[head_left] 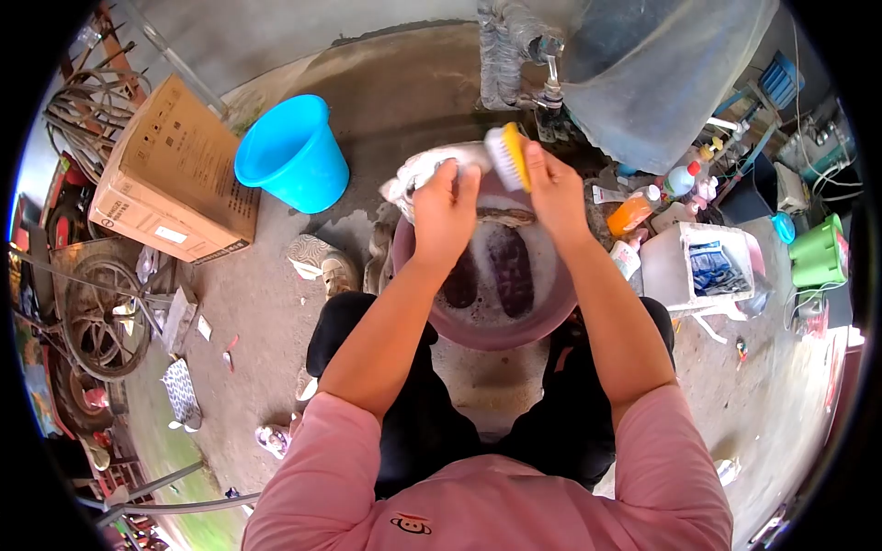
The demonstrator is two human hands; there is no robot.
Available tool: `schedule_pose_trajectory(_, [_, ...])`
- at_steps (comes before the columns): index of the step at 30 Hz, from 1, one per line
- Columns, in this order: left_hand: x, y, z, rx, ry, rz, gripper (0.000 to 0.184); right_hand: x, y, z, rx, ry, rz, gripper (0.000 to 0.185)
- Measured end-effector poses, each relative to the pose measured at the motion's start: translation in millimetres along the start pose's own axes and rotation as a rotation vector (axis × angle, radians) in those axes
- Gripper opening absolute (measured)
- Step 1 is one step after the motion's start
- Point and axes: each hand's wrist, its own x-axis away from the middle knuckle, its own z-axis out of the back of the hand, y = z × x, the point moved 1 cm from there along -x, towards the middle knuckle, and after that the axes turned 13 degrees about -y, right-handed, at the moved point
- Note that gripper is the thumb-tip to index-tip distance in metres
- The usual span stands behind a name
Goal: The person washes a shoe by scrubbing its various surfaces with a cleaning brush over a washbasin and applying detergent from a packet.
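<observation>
A pink basin point(496, 338) of foamy water stands on the ground between my knees, with two dark shoe-shaped things point(510, 271) lying in it. My left hand point(447, 209) is closed on a whitish shoe point(423, 174) above the basin's far left rim. In my right hand point(551, 188) is a yellow brush point(515, 156), its white bristles facing left towards the shoe. Brush and shoe are close together; whether they touch is unclear. Another item at the far side of the basin is partly hidden.
A blue bucket point(303, 174) and a cardboard box point(175, 184) stand to the left. Ahead is a tap point(551, 87). Bottles point(634, 211) and a white container point(666, 266) are on the right. Other shoes point(335, 271) lie beside my left knee.
</observation>
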Motion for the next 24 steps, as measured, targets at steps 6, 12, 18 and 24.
schedule_pose_trajectory(6, [4.1, -0.3, -1.0, 0.510, 0.074, -0.060, 0.036, 14.6, -18.8, -9.1, 0.168, -0.035, 0.210, 0.038])
schedule_pose_trajectory(12, [14.0, -0.8, -10.8, 0.356, 0.212, -0.091, 0.033, 27.9, -41.3, -12.2, 0.239, -0.104, 0.174, 0.035])
schedule_pose_trajectory(18, [1.3, 12.8, 18.6, 1.052, 0.194, -0.020, 0.029, 26.5, -10.2, -26.7, 0.270, -0.101, 0.175, 0.035])
schedule_pose_trajectory(24, [7.7, -13.2, -13.5, 0.957, 0.076, -0.111, 0.026, 26.7, -33.6, -17.3, 0.242, -0.052, 0.331, 0.034])
